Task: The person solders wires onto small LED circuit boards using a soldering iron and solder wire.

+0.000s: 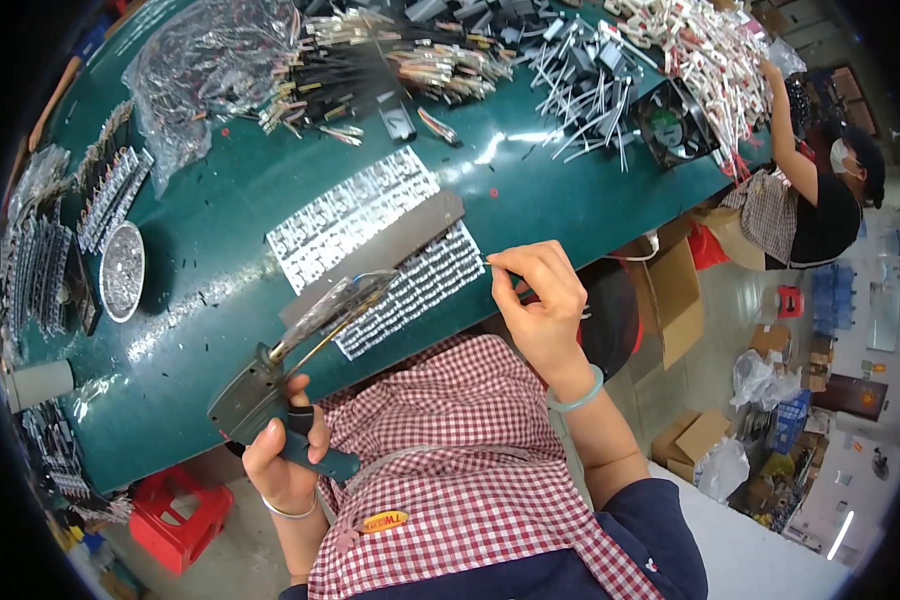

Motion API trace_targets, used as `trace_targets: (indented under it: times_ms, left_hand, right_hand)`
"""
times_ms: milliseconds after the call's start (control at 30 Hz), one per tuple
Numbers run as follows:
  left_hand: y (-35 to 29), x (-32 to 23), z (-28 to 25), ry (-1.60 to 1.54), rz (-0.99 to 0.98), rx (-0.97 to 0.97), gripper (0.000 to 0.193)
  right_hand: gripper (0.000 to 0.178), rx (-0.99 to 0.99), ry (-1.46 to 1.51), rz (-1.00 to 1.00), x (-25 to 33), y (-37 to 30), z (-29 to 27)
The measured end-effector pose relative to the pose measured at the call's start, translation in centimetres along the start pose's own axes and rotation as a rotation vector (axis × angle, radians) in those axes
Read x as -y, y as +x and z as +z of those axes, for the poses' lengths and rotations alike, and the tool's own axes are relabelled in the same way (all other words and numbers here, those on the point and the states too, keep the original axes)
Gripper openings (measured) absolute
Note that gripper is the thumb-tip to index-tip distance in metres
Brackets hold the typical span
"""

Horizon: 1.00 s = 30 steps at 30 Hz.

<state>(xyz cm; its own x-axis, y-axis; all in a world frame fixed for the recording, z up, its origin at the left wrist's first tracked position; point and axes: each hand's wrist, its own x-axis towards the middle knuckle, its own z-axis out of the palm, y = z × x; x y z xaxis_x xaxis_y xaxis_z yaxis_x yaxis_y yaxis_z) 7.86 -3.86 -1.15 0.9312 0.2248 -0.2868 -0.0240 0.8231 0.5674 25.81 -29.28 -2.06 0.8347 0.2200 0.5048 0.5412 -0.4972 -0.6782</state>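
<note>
My left hand [292,450] is wrapped round the grip of a dark green soldering gun [248,395]. Its metal feed tube and foil-like wrapped barrel reach up and right over a grey strip [370,255]. That strip lies across white circuit board panels [355,205] with rows of dark marks. Beside the panels' right edge, my right hand [548,305] has its thumb and forefinger pinched together. Something tiny and thin seems to be at the fingertips, too small to name.
Bundles of black cables [345,80], grey connectors with leads [580,75] and white wired parts [690,50] cover the table's far side. A small fan [673,125] stands near the right edge. At left are a round bowl [142,265] and strip assemblies. A co-worker [830,200] reaches in at right.
</note>
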Motion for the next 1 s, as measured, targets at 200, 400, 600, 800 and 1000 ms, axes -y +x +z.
trace_targets:
  times_ms: [200, 400, 600, 800, 1000]
  left_hand:
    - [0.9, 1.8, 2.0, 0.046, -0.094, -0.047, 0.065]
    - [0.4, 2.7, 3.8, 0.331, -0.054, -0.066, 0.065]
    - [-0.4, 3.0, 3.1, 0.939, -0.162, -0.016, 0.066]
    - [0.8, 3.6, 3.3, 1.358, 0.099, 0.090, 0.029]
    - [2.3, 3.5, 4.8, 1.446, 0.260, 0.229, 0.028]
  right_hand:
    - [0.025, -0.094, -0.084, -0.001, -1.3, -3.2, 0.8]
    - [0.029, -0.081, -0.195, -0.094, -2.1, -3.7, 1.2]
    - [0.031, -0.053, -0.243, -0.110, -2.0, -3.4, 1.3]
    - [0.033, 0.035, -0.290, -0.105, -1.6, -3.2, 0.8]
    - [0.032, 0.041, -0.266, -0.113, -1.7, -3.3, 0.9]
